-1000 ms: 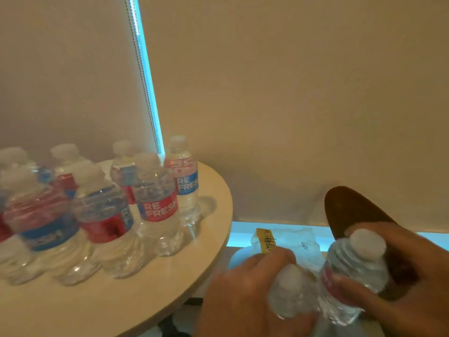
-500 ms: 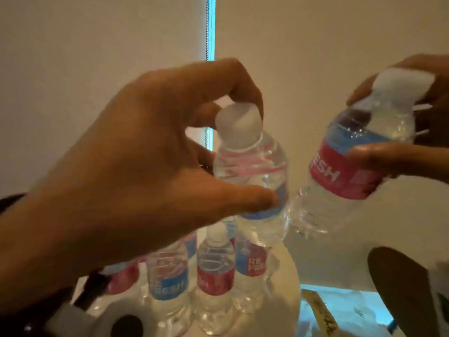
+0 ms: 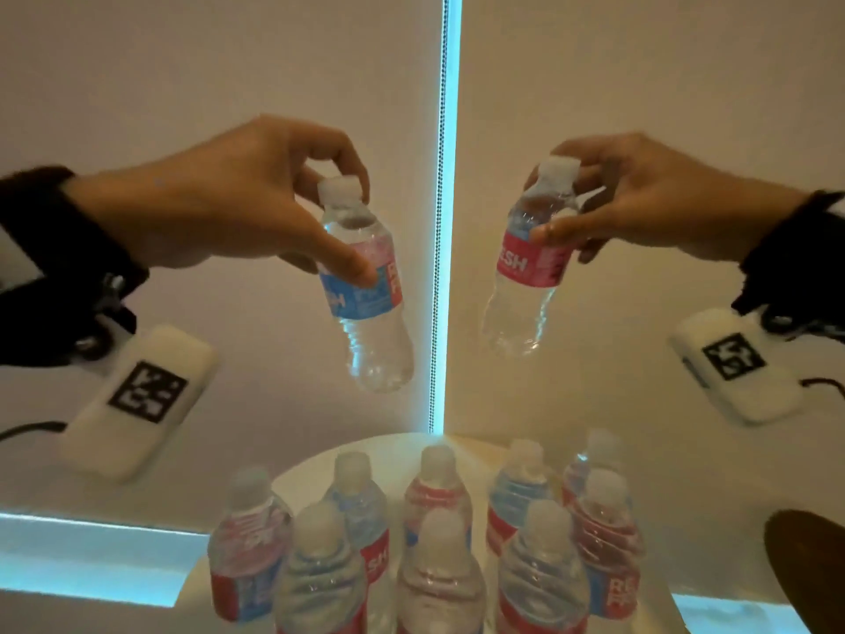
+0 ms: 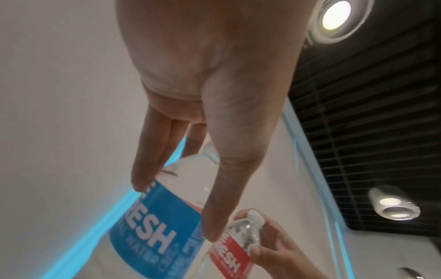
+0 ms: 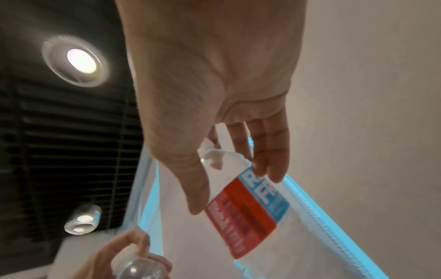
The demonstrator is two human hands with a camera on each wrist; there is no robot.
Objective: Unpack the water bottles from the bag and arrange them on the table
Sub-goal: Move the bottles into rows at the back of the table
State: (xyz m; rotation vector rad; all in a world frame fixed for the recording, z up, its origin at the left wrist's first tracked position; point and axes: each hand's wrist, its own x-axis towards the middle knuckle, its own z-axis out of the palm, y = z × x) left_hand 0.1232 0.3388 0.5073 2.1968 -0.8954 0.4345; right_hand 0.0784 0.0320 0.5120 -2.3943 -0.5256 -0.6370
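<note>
We find the left hand (image 3: 219,199) grasping a blue-labelled bottle (image 3: 366,290) by its neck and shoulder, thumb on the label, fingertips (image 3: 352,162) over the cap. The bottle hangs clear of everything, base swung towards 5 o'clock. The right hand (image 3: 640,199) grasps a red-labelled bottle (image 3: 526,267) likewise, base tilted towards 7 o'clock. Both are held high above the round table (image 3: 462,446), which sits at 6 o'clock in the head view.

The standing bottles (image 3: 439,542) crowd the near part of the table; bare surface shows only at the far rim. The bag is not in view.

We judge the step to be placement. We advise squaring each bottle upright before lowering, descending at the far edge, one at a time, and releasing only once the base sits flat. A tilted base or a brushing wrist could topple neighbours.
</note>
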